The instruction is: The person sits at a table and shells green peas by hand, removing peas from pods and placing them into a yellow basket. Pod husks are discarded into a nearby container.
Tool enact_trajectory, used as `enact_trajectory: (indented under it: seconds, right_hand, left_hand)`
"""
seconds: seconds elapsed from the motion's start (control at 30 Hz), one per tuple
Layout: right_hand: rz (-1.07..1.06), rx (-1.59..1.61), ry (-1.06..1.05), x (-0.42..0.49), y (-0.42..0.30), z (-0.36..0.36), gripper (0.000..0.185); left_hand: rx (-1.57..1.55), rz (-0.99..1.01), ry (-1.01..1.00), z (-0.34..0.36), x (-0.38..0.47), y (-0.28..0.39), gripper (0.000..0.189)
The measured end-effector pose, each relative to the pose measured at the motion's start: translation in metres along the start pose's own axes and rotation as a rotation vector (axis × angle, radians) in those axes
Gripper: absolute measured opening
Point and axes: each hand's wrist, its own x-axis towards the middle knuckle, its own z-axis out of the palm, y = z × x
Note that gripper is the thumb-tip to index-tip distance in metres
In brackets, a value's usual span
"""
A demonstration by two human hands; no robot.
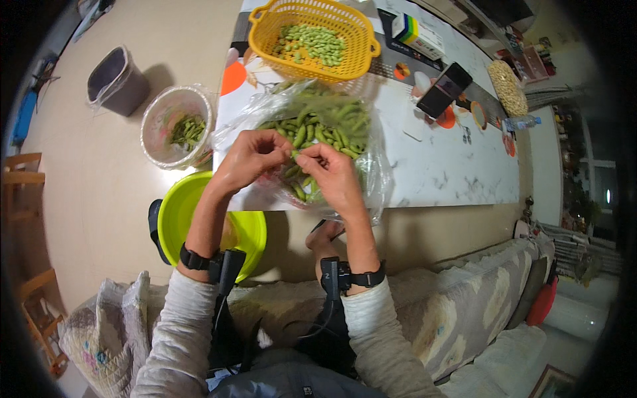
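My left hand [256,158] and my right hand [331,174] meet over a clear plastic bag [380,169] of green soybean pods [318,132]. Between both sets of fingertips is a small green pod [294,153], mostly covered by the fingers. The bag lies spread on the marbled tabletop, its near edge hanging over the table's front. Just beyond it stands a yellow plastic basket [318,72] with shelled green beans [318,45] spread over its bottom.
Left of the table, a lined bin [149,129] holds empty pods [186,132], beside a dark lined bin [127,89]. A lime-green basin [171,224] sits below the table's left corner. A propped phone [444,89], a carton [417,36] and a plastic bottle [521,123] stand to the right.
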Motion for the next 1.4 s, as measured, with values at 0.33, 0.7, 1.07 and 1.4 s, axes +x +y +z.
enact_trajectory:
  seconds: [0.33,0.7,1.07,1.4]
  right_hand:
    - [0.128,0.208,-0.08,-0.001,-0.004,-0.001,0.018]
    - [0.204,0.236,-0.016,0.001,-0.001,0.009,0.02]
    - [-0.155,-0.393,0.17,-0.002,-0.003,0.016,0.024]
    - [0.022,-0.301,0.157,0.0,0.005,0.015,0.032]
  left_hand:
    - [-0.066,0.05,0.045,0.003,0.001,-0.006,0.007]
    - [-0.341,-0.13,0.061,0.004,0.005,-0.009,0.006]
    - [-0.063,0.012,0.134,0.009,0.007,-0.016,0.011]
    - [0.202,0.152,0.142,0.016,0.007,-0.018,0.007]
